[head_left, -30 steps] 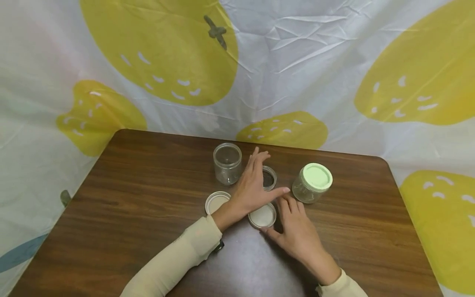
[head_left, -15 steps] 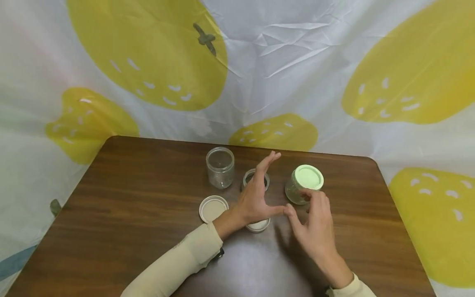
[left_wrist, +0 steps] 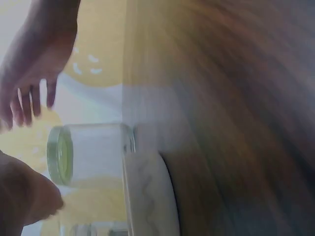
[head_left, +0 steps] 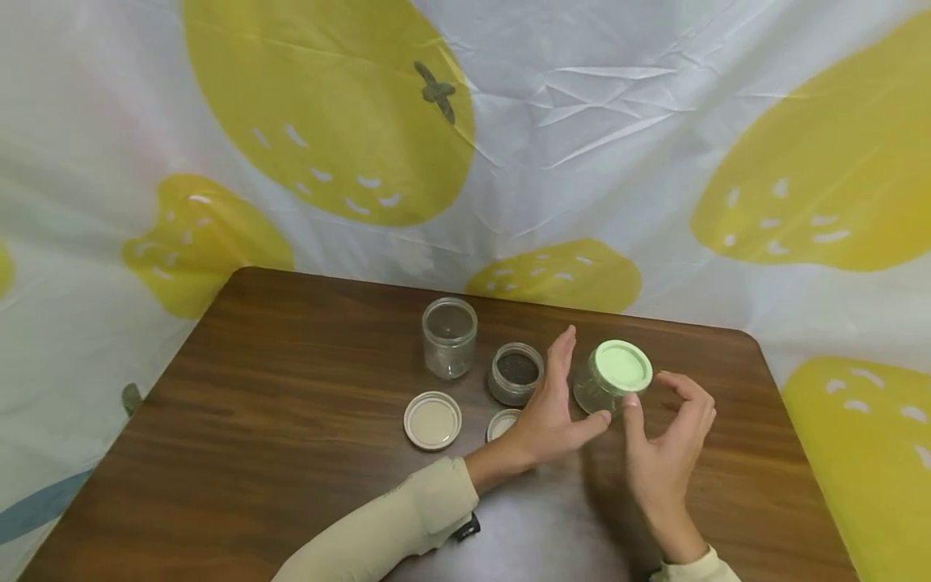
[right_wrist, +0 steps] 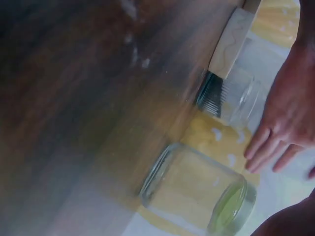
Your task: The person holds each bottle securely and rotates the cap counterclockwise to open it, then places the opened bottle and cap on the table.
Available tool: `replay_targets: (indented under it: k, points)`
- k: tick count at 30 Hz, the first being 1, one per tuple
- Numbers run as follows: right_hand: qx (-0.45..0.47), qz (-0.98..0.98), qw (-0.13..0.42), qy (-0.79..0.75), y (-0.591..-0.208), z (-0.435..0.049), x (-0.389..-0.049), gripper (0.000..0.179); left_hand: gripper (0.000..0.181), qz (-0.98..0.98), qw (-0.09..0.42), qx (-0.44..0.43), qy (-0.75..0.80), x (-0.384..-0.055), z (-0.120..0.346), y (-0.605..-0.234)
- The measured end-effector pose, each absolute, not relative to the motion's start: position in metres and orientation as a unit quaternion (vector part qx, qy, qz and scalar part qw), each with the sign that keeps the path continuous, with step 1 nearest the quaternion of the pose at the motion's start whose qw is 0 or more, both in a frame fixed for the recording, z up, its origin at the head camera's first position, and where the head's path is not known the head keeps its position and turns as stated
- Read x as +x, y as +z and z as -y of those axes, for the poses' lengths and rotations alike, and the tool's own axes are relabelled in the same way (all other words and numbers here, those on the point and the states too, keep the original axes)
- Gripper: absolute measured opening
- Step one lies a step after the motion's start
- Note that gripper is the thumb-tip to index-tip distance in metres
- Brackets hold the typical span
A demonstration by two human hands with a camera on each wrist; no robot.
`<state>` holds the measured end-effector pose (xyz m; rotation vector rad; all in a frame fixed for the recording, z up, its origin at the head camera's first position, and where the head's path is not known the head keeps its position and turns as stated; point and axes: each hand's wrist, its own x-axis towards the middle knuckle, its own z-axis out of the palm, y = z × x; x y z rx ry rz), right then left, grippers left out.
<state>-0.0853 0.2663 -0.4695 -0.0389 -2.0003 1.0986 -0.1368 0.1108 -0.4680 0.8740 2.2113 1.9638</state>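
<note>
A clear jar with a pale green lid [head_left: 622, 366] stands upright on the table, between and just beyond my two hands. My left hand [head_left: 553, 420] is on its left side, fingers extended and thumb spread toward it. On the other side my right hand [head_left: 665, 453] hovers, fingers loosely bent and thumb raised before the lid. Both wrist views show gaps between the hands and the jar [left_wrist: 98, 152]. Left of my left hand sits a short open jar [head_left: 516, 370] with a dark bottom. My left wrist partly hides a small pale lid [head_left: 502, 423].
A taller open clear jar [head_left: 449, 339] stands at the back, left of the short one. A cream lid [head_left: 432, 421] lies in front of it. The brown wooden table [head_left: 291, 404] ends at a fruit-patterned curtain [head_left: 582, 186].
Both hands have moved right, from above the small lid and short jar to either side of the green-lidded jar. The short jar has come back into full view. The jars appear to stay put.
</note>
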Motion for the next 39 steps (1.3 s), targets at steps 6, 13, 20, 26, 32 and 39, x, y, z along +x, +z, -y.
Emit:
replay_targets:
  k: [6,13,20,26,32,39]
  points:
    - [-0.063,0.795,0.360,0.484,-0.469,-0.268,-0.084,0.046,0.123,-0.802,0.060,0.199,0.559,-0.135,-0.132,-0.474]
    - [-0.106,0.804,0.293,0.506,-0.468,-0.273,-0.093,0.063,0.126,-0.833,0.061,0.157,0.526,-0.148,-0.144,-0.471]
    - [-0.144,0.803,0.214,0.537,-0.464,-0.275,-0.099,0.074,0.126,-0.844,0.055,0.154,0.511,-0.156,-0.156,-0.478]
    - [-0.139,0.816,0.182,0.531,-0.465,-0.272,-0.102,0.084,0.119,-0.848,0.058,0.158,0.502,-0.157,-0.160,-0.484]
    - [-0.132,0.834,0.172,0.507,-0.467,-0.271,-0.105,0.091,0.107,-0.859,0.059,0.164,0.482,-0.158,-0.160,-0.486]
    - [-0.151,0.852,0.149,0.479,-0.468,-0.272,-0.107,0.089,0.088,-0.860,0.042,0.186,0.473,-0.163,-0.163,-0.496]
